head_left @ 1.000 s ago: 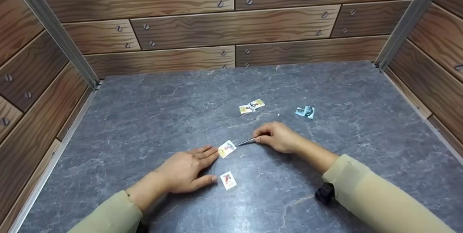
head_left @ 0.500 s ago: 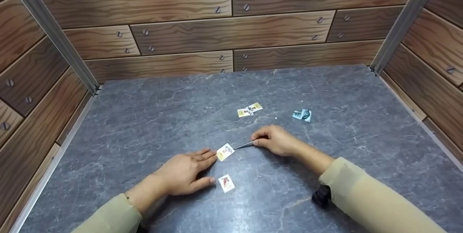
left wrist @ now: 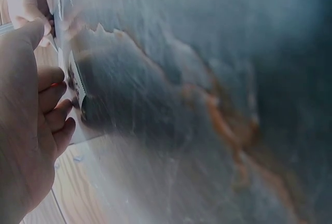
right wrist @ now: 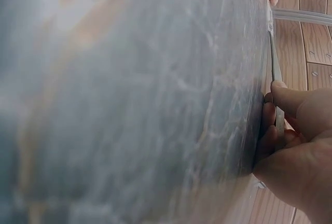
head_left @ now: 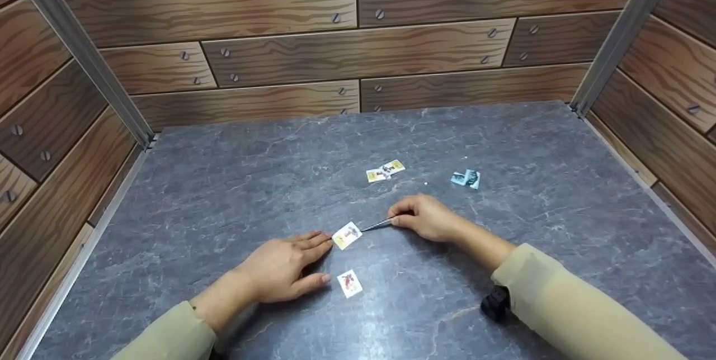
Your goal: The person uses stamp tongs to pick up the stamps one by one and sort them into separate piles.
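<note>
A white postage stamp with a yellow and red print [head_left: 347, 236] lies on the table in front of me. My left hand [head_left: 285, 266] rests palm down to its left, fingers fairly straight, their tips at the stamp's left edge. Whether they press on it I cannot tell. Tweezers [head_left: 377, 225] are pinched between the thumb and fingers of my right hand [head_left: 428, 218]. The tweezers' tip meets the stamp's right corner; whether it grips the paper is too small to see. Just right of my left thumb lies another stamp with a red figure [head_left: 350, 284].
Two overlapping yellow-and-white stamps [head_left: 386, 171] lie farther back. To their right are overlapping light blue stamps [head_left: 466, 179]. Small white specks [head_left: 425, 183] dot the grey marbled table [head_left: 235, 181]. Wood-patterned walls [head_left: 279, 58] with metal corner posts enclose the table.
The head view has tilted up slightly. My left hand has slid a little to the left, and the stamp at its fingertips has shifted slightly. The right hand keeps the tweezers at the stamp's corner.
</note>
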Tool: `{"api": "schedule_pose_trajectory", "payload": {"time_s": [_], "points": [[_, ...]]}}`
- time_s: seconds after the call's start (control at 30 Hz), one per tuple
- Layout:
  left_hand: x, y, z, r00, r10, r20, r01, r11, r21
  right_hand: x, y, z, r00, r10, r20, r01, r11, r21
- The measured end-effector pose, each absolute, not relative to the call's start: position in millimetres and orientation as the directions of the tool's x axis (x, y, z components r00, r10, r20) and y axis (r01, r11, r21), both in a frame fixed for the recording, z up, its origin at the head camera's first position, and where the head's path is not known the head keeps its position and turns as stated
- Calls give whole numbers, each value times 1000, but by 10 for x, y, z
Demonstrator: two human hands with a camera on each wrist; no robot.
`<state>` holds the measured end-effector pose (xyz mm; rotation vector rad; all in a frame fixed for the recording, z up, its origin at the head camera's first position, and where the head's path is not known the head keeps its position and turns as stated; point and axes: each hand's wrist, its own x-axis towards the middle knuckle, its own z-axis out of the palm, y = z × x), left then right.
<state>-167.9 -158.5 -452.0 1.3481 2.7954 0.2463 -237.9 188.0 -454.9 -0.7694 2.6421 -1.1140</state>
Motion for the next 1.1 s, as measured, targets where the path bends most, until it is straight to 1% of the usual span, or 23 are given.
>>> {"api": "schedule_pose_trajectory", "payload": {"time_s": [0.4,0.73,0.9,1.1], "points": [[-1613,-1642,-4477,-619,783,57,782,607,145,-2379,1881,-4565,-852,-522,41,-383,567,-730],[-1545,-1660,-4443,-614,788,54,787,604,125,-2378,1887,-4557,-868,-496,27,-340,554,-760],[-1477,-1655,-4434,-591,804,68,805,583,111,-2382,1900,-4551,-873,-488,20,-325,550,-769],[-1362,-1621,-4421,-539,837,91,842,535,71,-2402,1928,-4531,-881,-473,24,-305,528,-793]]}}
